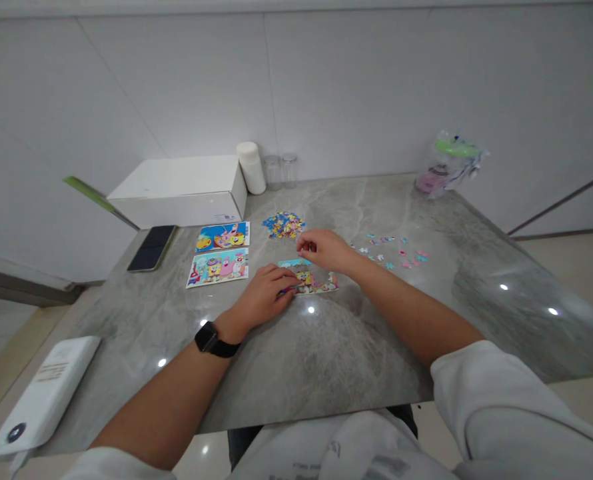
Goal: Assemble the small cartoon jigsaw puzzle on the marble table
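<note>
— How is the grip?

— The right hand (324, 249) is pinched narrow, fingertips together just above the upper edge of the partly built puzzle (316, 281) at mid-frame. Whether a piece sits in that grip is too small to tell. The left hand (266, 293) lies spread, fingers pressing on the puzzle's left edge.

— And around them?

— The grey marble table (326, 353) fills most of the frame. A white box (181, 190) stands at upper left, a white device (41, 393) lies at the lower left edge, and a dark phone (151, 248) lies left of centre. Two cartoon reference cards (221, 252) lie just left of the puzzle, a heap of loose pieces (283, 225) just above it, and scattered pieces (391, 252) to its right.

— What makes this fitting go well?

— I'd judge that the left hand should press flat so the joined part cannot slide on the glossy top. Lower the pinch straight, turn any piece to match the cards' colours, and press only once the tabs line up. Forcing could buckle the neighbouring pieces.
</note>
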Demonstrator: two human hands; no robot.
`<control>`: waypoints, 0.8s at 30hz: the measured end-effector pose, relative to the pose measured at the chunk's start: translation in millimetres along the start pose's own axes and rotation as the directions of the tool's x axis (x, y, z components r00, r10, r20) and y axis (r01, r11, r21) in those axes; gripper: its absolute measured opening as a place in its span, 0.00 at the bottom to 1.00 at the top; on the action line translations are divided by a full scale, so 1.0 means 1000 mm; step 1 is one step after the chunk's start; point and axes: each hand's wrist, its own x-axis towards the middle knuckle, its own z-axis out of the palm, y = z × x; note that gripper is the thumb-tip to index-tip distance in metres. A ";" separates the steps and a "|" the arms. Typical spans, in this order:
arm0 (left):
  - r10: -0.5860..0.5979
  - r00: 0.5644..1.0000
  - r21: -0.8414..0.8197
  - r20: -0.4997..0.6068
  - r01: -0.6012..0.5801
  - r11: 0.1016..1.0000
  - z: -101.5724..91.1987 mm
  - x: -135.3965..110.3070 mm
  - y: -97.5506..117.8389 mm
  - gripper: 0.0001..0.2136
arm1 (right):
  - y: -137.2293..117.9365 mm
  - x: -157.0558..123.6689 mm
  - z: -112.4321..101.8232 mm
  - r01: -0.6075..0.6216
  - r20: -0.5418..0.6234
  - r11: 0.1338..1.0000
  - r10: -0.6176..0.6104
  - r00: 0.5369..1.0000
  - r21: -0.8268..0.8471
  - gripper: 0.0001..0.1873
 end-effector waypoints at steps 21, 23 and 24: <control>0.006 0.994 -0.064 -0.105 -0.012 0.998 0.006 -0.002 -0.011 0.11 | 0.136 -0.047 -0.137 -0.653 -0.104 0.612 0.690 0.717 -0.446 0.10; 0.000 0.995 -0.063 -0.100 -0.007 0.998 0.006 -0.002 -0.011 0.11 | 0.149 -0.048 -0.132 -0.660 -0.039 0.567 0.743 0.668 -0.494 0.11; -0.002 0.995 -0.064 -0.101 -0.004 0.998 0.006 -0.001 -0.011 0.11 | 0.154 -0.048 -0.128 -0.650 -0.002 0.559 0.757 0.653 -0.514 0.11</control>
